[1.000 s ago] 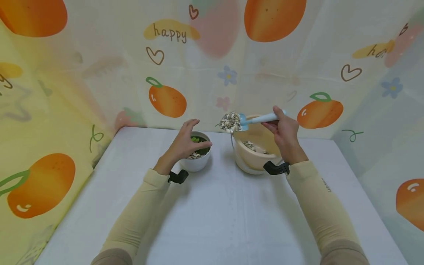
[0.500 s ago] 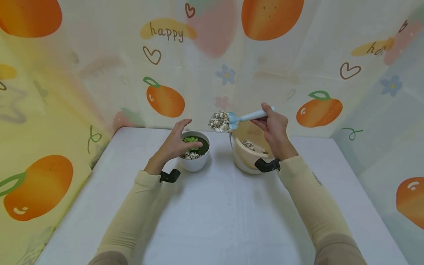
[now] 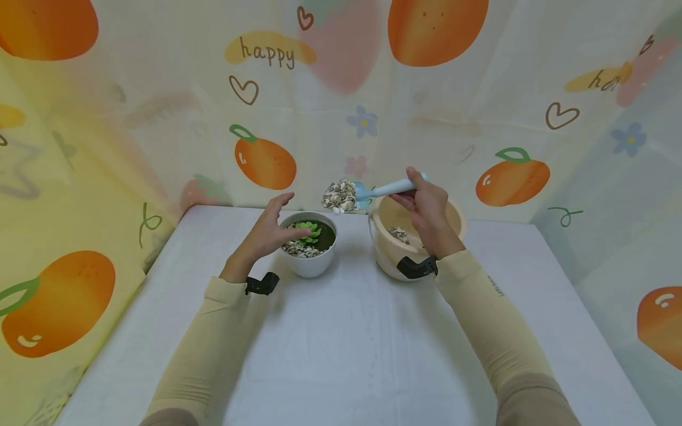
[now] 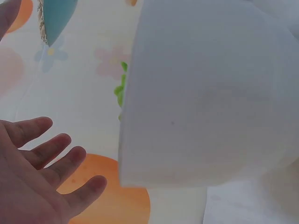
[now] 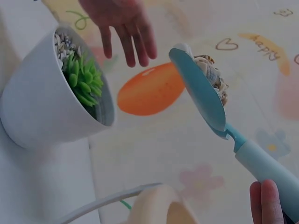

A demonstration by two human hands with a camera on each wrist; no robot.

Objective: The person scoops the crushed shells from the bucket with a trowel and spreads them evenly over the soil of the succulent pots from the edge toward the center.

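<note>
My right hand point(image 3: 430, 214) grips the pale blue handle of a small trowel point(image 3: 391, 188). Whitish and brown bits like shells or pebbles point(image 3: 338, 196) are heaped on its blade, which is held level above the table between pot and bucket. A white pot point(image 3: 309, 269) stands on the table with a green succulent point(image 5: 84, 80) in dark soil. Similar whitish bits point(image 3: 301, 249) cover the soil's near left part. Beside the pot's left side, my left hand point(image 3: 266, 232) is held up with fingers spread and holds nothing; the left wrist view shows its fingers apart from the pot wall.
A cream bucket point(image 3: 386, 254) with a thin grey handle point(image 5: 110, 199) stands right of the pot, with more whitish bits point(image 3: 398, 235) inside. A white cloth covers the table point(image 3: 330, 355). A fruit-print curtain point(image 3: 319, 136) hangs behind and at both sides.
My right hand has carried the loaded trowel left, from over the bucket's left rim toward the pot. My left hand has drawn back left, uncovering the succulent.
</note>
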